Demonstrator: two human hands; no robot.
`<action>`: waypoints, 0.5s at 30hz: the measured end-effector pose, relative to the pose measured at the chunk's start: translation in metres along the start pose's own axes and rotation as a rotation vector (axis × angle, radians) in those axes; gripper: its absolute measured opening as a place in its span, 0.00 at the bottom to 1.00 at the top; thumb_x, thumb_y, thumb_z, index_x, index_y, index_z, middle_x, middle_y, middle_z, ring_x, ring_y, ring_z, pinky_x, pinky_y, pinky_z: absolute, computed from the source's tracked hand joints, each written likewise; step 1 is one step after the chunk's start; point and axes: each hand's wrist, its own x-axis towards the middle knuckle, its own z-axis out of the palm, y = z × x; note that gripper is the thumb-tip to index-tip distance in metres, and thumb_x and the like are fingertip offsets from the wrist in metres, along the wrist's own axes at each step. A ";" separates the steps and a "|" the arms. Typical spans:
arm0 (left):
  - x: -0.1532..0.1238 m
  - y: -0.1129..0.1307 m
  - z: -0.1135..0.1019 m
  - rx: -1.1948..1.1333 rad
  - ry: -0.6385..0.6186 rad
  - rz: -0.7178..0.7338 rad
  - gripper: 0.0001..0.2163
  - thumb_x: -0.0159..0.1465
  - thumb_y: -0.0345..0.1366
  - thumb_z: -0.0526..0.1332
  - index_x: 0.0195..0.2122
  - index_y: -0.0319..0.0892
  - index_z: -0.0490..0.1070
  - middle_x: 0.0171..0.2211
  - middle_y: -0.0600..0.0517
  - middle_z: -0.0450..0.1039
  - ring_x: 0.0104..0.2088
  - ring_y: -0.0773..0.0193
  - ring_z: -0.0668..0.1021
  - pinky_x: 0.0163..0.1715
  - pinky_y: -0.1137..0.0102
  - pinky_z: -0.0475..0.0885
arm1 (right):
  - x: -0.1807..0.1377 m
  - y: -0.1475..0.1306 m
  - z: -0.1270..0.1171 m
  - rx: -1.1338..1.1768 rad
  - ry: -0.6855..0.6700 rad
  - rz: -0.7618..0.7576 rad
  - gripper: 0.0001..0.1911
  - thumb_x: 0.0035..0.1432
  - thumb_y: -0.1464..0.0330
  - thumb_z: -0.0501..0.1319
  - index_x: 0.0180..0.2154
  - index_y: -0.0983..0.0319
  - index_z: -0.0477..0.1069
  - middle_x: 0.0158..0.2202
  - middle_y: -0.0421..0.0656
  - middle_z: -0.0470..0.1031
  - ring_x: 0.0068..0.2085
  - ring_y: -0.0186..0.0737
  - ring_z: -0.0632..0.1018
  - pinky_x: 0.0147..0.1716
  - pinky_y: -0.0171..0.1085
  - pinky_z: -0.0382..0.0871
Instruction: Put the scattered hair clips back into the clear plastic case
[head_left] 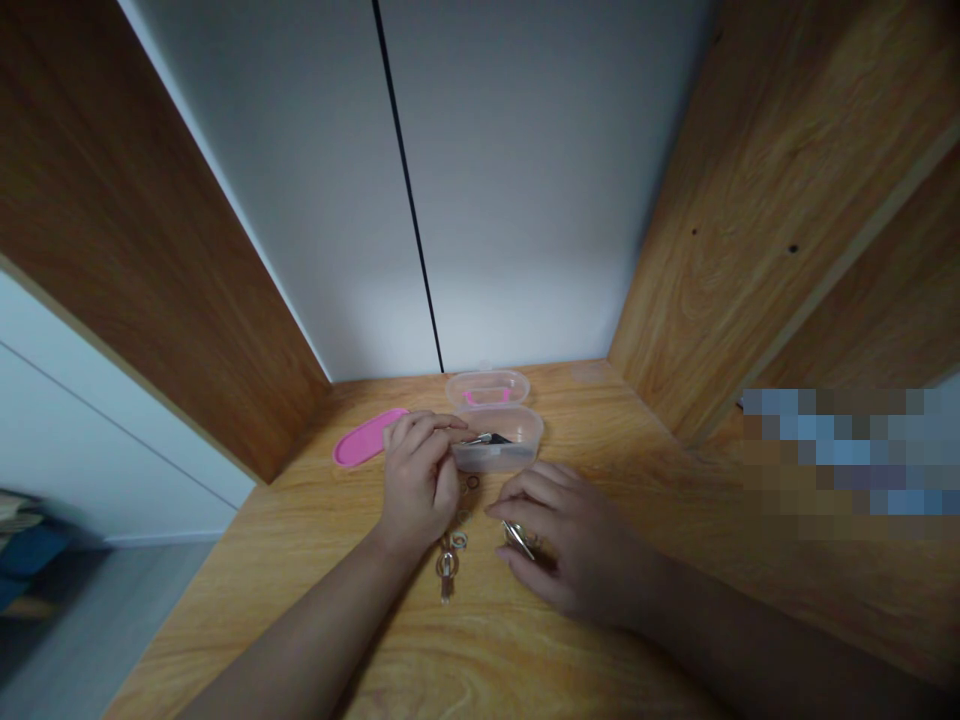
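While two hands work on the wooden worktop (637, 470), the left hand (417, 482) pinches one metal tool (480, 439) over one clear plastic box (501, 438); the right hand (561, 545) clasps one metal piece (519, 538); one pink lid (366, 437) lies beside.

The table (660, 470) is smooth, matt-grained wood like the side panels (757, 220), the open box (499, 440) is clear, slightly cloudy plastic, the lid (364, 440) to its left is glossy pink plastic, and the small pieces (448, 560) near the hands are shiny metal.

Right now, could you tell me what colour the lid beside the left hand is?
Pink; the lid shows best in the head view.
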 end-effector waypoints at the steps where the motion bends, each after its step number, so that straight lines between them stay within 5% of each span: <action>1: 0.000 0.001 0.000 -0.002 0.004 -0.004 0.14 0.61 0.21 0.54 0.38 0.44 0.77 0.39 0.49 0.80 0.42 0.55 0.76 0.45 0.56 0.65 | 0.000 -0.002 -0.002 -0.007 -0.029 -0.050 0.14 0.60 0.66 0.64 0.48 0.60 0.76 0.46 0.47 0.78 0.47 0.49 0.76 0.48 0.47 0.67; 8: 0.001 0.002 0.000 -0.011 0.001 -0.011 0.15 0.61 0.20 0.53 0.35 0.44 0.77 0.36 0.50 0.79 0.40 0.55 0.75 0.44 0.57 0.65 | 0.000 -0.019 -0.016 0.055 -0.347 -0.331 0.30 0.67 0.58 0.59 0.67 0.57 0.59 0.69 0.45 0.61 0.71 0.51 0.56 0.66 0.54 0.46; 11: 0.001 0.001 0.000 -0.018 0.014 -0.005 0.15 0.61 0.20 0.53 0.34 0.44 0.76 0.35 0.50 0.79 0.39 0.56 0.75 0.44 0.57 0.65 | -0.001 -0.020 -0.016 0.100 -0.361 -0.323 0.32 0.65 0.58 0.60 0.67 0.58 0.58 0.68 0.44 0.64 0.71 0.51 0.56 0.67 0.54 0.44; 15: 0.001 -0.001 0.001 -0.034 0.024 0.006 0.14 0.62 0.21 0.53 0.34 0.44 0.76 0.35 0.50 0.79 0.39 0.56 0.75 0.43 0.57 0.65 | -0.003 -0.017 -0.006 0.145 -0.288 -0.386 0.26 0.64 0.61 0.60 0.62 0.59 0.66 0.57 0.43 0.77 0.64 0.46 0.68 0.62 0.48 0.54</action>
